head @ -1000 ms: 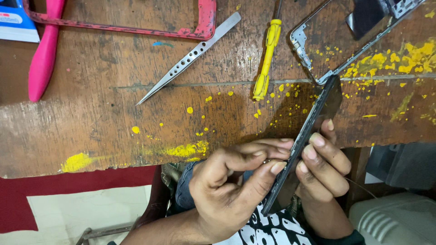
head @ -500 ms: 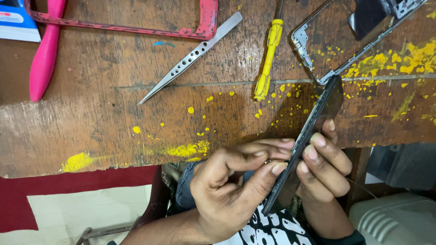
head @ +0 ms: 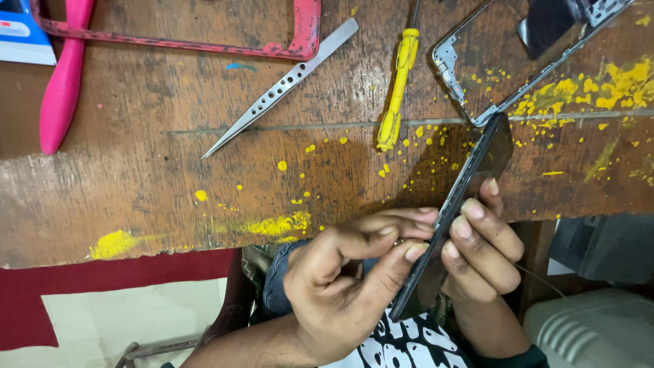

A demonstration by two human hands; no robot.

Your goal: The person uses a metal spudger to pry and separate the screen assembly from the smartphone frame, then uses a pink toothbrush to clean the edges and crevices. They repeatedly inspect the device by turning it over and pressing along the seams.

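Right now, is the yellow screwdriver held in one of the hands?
No, the yellow screwdriver lies on the wooden table, while both hands hold a dark phone panel.

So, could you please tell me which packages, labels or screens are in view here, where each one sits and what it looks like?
Phone screen panel: thin, black, rectangular, held edge-on between the left hand and right hand at the wooden bench's front edge.
Package: top left corner of the bench, cut off by the frame; blue and white with a small red patch.
Dark glossy panel: top right, lying within a silver phone frame; mostly cropped.
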